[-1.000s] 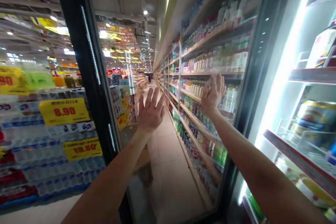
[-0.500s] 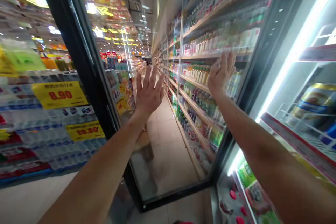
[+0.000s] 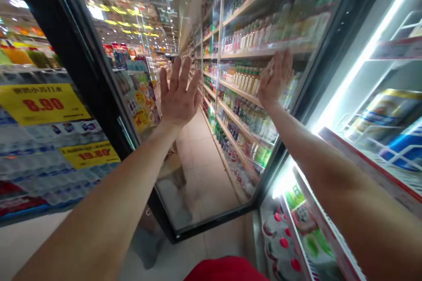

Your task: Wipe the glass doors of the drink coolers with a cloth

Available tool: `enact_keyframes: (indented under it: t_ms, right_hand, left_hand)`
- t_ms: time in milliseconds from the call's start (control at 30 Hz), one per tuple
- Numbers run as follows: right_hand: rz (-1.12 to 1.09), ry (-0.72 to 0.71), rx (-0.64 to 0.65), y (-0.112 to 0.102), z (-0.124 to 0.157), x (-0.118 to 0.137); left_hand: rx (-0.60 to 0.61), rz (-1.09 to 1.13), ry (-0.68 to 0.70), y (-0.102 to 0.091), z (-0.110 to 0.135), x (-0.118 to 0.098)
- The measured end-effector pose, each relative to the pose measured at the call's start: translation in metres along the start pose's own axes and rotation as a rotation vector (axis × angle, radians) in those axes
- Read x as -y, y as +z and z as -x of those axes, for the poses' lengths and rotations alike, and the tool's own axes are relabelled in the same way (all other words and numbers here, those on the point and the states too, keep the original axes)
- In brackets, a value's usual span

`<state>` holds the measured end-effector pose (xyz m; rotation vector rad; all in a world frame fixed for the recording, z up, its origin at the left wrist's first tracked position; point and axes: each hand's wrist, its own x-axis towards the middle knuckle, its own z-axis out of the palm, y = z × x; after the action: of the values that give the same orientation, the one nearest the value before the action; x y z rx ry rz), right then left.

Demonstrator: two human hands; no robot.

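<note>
An opened glass cooler door (image 3: 214,225) in a black frame stands in front of me. My left hand (image 3: 180,96) is raised against the glass, fingers spread, holding nothing. Farther right on the same pane, near the hinge side, my right hand (image 3: 274,81) lies flat with its fingers stretched upward. A small pale patch shows by its thumb; whether it is a reflection or a thing I cannot tell. Shelves of bottles (image 3: 250,35) show through or in the glass beyond both hands.
On the right is the lit cooler with cans (image 3: 385,112) on a wire shelf and red-capped bottles (image 3: 284,242) below. Stacked water packs (image 3: 42,158) with yellow price signs (image 3: 42,104) stand on the left. Red fabric (image 3: 226,270) shows at the bottom edge.
The view has tilted down and shifted right, so the door and both hands appear slightly higher and farther left. Both hands stay at the glass.
</note>
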<state>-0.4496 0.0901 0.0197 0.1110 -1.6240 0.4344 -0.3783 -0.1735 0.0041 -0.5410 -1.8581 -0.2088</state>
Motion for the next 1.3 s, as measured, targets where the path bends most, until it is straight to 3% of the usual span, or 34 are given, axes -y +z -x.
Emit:
enact_keyframes:
  t_ms: [33,100,200,267,333,467,533,567,633,733,767,800,833,967,1033,1100,1233,1267,1300]
  right_hand:
    - [0.005,0.036,-0.005,0.0,0.002,0.002]
    - [-0.021,-0.066,0.044,0.0,0.016,0.02]
    - [-0.139,-0.516,0.286,0.001,0.045,0.059]
    - [-0.189,-0.734,0.436,0.0,0.052,0.069]
    - [-0.16,-0.692,0.423,-0.001,0.045,0.056]
    - [-0.027,-0.183,0.105,0.003,0.012,0.01]
    - [-0.004,-0.029,-0.006,0.007,0.007,0.007]
    - [-0.004,-0.022,-0.031,0.008,0.011,0.013]
    - [-0.032,-0.205,-0.011,0.007,0.026,0.033]
    - [-0.093,-0.727,0.153,0.003,0.048,0.054]
    - [-0.097,-0.816,0.194,0.001,0.05,0.051]
    - [-0.085,-0.815,0.206,0.0,0.05,0.043]
    - [-0.059,-0.721,0.189,-0.001,0.047,0.03]
    - [0.001,-0.057,0.014,0.001,0.027,-0.021]
    - [-0.026,0.077,-0.035,0.004,0.027,-0.023]
    - [-0.062,-0.032,-0.029,0.006,0.038,-0.006]
    - [-0.135,-0.649,0.256,0.001,0.053,0.022]
    - [-0.131,-0.695,0.295,0.0,0.049,0.02]
    - [-0.116,-0.652,0.281,-0.001,0.041,0.014]
  left_hand:
    - [0.004,0.005,-0.008,0.0,0.0,-0.001]
    - [0.015,0.015,-0.02,-0.001,-0.001,-0.002]
    - [0.025,0.028,-0.03,-0.002,-0.002,-0.001]
    - [0.035,0.024,-0.031,-0.001,-0.003,0.0]
    - [0.048,0.006,-0.029,-0.001,-0.004,0.002]
    - [0.038,0.008,-0.021,-0.001,-0.003,0.003]
    - [0.028,0.023,-0.016,-0.001,-0.002,0.003]
    - [0.024,0.025,-0.014,0.0,-0.002,0.004]
    - [0.016,0.025,-0.006,0.001,-0.002,0.005]
    - [0.007,0.021,0.002,0.002,-0.003,0.008]
    - [0.008,0.016,-0.001,0.003,-0.003,0.008]
    - [0.01,0.01,-0.005,0.003,-0.003,0.009]
    - [0.013,0.003,-0.009,0.003,-0.003,0.009]
    - [0.008,0.009,-0.015,0.002,-0.002,0.007]
    - [-0.001,0.047,-0.018,0.001,-0.002,0.006]
    - [0.0,0.082,-0.02,0.0,-0.002,0.005]
    - [0.025,0.07,-0.026,-0.002,-0.001,0.002]
    - [0.027,0.05,-0.023,-0.003,-0.001,0.001]
    - [0.026,0.029,-0.021,-0.003,-0.001,0.0]
